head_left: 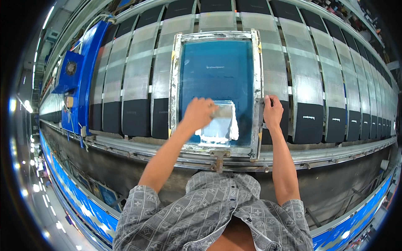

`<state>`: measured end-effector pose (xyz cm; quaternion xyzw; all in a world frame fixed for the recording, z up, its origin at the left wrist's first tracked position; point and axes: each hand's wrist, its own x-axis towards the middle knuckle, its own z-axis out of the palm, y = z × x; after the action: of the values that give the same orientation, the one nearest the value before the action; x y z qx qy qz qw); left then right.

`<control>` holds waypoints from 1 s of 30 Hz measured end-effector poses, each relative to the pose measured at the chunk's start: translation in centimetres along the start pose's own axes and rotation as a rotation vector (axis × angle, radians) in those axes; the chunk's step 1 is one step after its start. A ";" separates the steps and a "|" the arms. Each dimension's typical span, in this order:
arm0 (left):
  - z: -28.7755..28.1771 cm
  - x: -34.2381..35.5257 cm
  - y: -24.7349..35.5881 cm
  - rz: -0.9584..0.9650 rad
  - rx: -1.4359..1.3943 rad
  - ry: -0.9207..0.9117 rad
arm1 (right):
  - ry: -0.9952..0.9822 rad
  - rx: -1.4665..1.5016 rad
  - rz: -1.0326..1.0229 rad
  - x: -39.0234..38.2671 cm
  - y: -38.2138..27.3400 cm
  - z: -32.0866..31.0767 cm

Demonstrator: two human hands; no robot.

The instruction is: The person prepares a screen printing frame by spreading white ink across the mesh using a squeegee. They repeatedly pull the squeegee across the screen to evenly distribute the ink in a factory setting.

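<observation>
1. Your left hand [199, 113] is closed around the scraper [225, 111], with your fingers wrapped over its left end. The back of the hand faces up.
2. The scraper is inside the frame [257, 83], over the lower half of the blue screen [215, 58], at the upper part of a pale rectangular patch [215, 125].
3. White paste [234, 129] lies thickly down the right side of that patch, and more runs along its lower edge, nearer to you.
4. Your right hand [272, 109] is curled closed on the outer right edge of the frame, roughly level with your left hand. You cannot tell from this view exactly how the fingers wrap the edge.
5. The frame stands right in front of you, its pale metal sides smeared and worn. A small metal bracket [219, 161] sits at the middle of its near side, by the long metal rail [121, 146].
6. To both sides of the frame you have a row of long pale boards [307, 73], with black cloth [309, 121] at their near ends and dark pieces at their far ends.
7. On your left, well apart from the frame, a blue machine [91, 79] with a round fan [71, 67] stands over the row.
</observation>
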<state>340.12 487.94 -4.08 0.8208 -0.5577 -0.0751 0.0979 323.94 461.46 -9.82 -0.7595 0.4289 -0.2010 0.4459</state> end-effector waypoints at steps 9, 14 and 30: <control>-0.1 -11.4 8.7 -0.102 -0.401 0.393 | 0.020 -0.070 -0.038 0.6 -2.2 -2.1; 0.1 -10.3 7.1 -0.303 -0.938 0.615 | -0.034 0.041 0.020 0.0 -6.1 -6.3; 11.7 2.6 21.2 -0.654 -1.787 0.415 | 0.369 -0.079 -0.068 4.4 4.7 -39.9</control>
<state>319.20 477.02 -10.30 0.5553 -0.0114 -0.3481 0.7552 296.76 436.58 6.68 -0.7407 0.4851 -0.3347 0.3224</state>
